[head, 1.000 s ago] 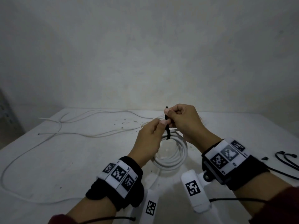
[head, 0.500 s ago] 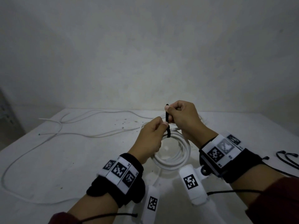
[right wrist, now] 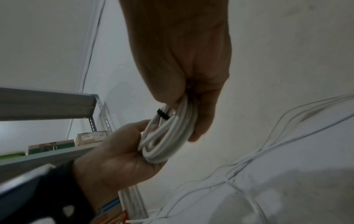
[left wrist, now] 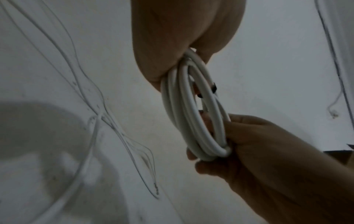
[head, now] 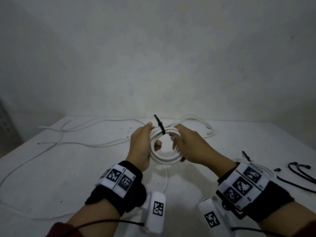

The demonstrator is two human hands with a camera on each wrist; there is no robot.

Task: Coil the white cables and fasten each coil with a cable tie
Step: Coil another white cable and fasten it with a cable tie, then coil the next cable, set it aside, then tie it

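A white cable coil [head: 165,157] hangs above the table between both hands. A black cable tie [head: 161,130] wraps its top, with the tail sticking up to the left. My left hand [head: 153,135] grips the coil's left side, thumb on top and fingers through the ring. My right hand [head: 177,139] grips the right side the same way. In the left wrist view the coil [left wrist: 191,115] runs from my left palm down to the right hand's fingers [left wrist: 249,136], and the tie [left wrist: 213,88] shows on it. The right wrist view shows the coil [right wrist: 172,136] and the tie [right wrist: 162,115].
Loose white cables [head: 77,144] trail over the white table [head: 51,177] at the left and back right [head: 196,117]. Spare black cable ties [head: 299,170] lie at the right edge. Another white cable with a black tie [head: 246,155] sits behind my right wrist. A metal shelf [right wrist: 47,104] stands to the left.
Both hands have let go of the cable tie they were pinching and moved down onto the coil's sides. The tie now stands around the coil's top.
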